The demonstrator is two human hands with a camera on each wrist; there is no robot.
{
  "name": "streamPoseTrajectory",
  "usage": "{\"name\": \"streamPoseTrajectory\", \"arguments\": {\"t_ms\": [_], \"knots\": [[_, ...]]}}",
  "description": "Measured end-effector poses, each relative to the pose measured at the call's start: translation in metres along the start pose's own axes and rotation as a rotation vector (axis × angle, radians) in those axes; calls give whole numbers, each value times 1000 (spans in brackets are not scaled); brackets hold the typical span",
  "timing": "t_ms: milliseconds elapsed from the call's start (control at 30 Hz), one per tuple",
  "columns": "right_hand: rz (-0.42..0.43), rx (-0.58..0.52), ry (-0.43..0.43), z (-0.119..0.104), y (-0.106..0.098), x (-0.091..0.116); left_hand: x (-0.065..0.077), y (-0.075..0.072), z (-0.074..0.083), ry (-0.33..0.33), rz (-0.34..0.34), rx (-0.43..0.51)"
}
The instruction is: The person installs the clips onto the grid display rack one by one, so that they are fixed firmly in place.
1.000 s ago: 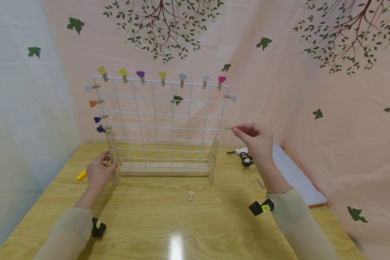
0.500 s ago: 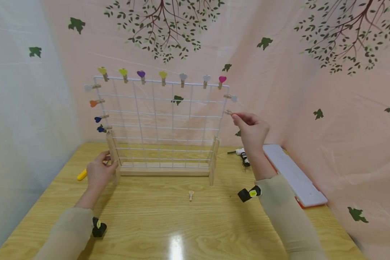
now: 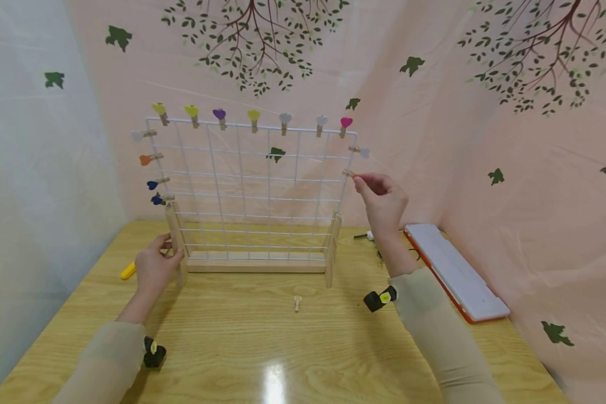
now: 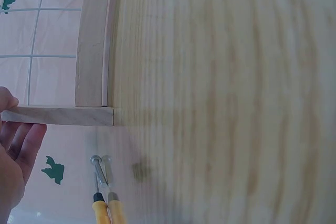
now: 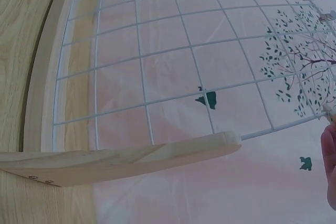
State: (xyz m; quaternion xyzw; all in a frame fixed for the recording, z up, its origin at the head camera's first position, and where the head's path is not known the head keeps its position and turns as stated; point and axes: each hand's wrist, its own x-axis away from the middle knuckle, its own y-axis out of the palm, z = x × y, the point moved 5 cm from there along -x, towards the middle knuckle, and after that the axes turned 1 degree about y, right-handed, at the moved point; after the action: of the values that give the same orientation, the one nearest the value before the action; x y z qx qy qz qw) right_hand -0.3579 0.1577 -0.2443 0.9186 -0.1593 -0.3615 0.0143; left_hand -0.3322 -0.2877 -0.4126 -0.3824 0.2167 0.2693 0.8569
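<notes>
A white wire grid (image 3: 255, 180) stands upright in a wooden stand (image 3: 257, 265), with heart-topped clothespins along its top and both sides. My right hand (image 3: 386, 205) pinches a small wooden clothespin (image 3: 349, 173) at the grid's right edge, below a white-heart clothespin (image 3: 358, 151); the fingers cover most of its head. In the right wrist view only the fingers (image 5: 331, 156) show, at the edge of the frame. My left hand (image 3: 154, 264) grips the left upright (image 3: 175, 233) of the stand, thumb on one side and fingers on the other, as the left wrist view also shows.
A loose clothespin (image 3: 297, 303) lies on the table in front of the stand. Yellow-handled tool (image 3: 128, 271) lies behind the left hand. At the right are a white case with an orange-red edge (image 3: 457, 272) and a white tool (image 3: 365, 236) with a dark tip, partly behind the forearm.
My right hand has risen and moved left, bringing the clothespin from beside the grid onto its right edge. My left hand stays on the upright.
</notes>
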Motion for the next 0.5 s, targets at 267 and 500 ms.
{"name": "streamPoseTrajectory", "arguments": {"t_ms": [267,500], "knots": [[-62,84,-8,-17,-8,5,0,2,0,-2,-7,1],[-257,142,-47,-28,-5,29,0,0,0,-5,-9,4]]}}
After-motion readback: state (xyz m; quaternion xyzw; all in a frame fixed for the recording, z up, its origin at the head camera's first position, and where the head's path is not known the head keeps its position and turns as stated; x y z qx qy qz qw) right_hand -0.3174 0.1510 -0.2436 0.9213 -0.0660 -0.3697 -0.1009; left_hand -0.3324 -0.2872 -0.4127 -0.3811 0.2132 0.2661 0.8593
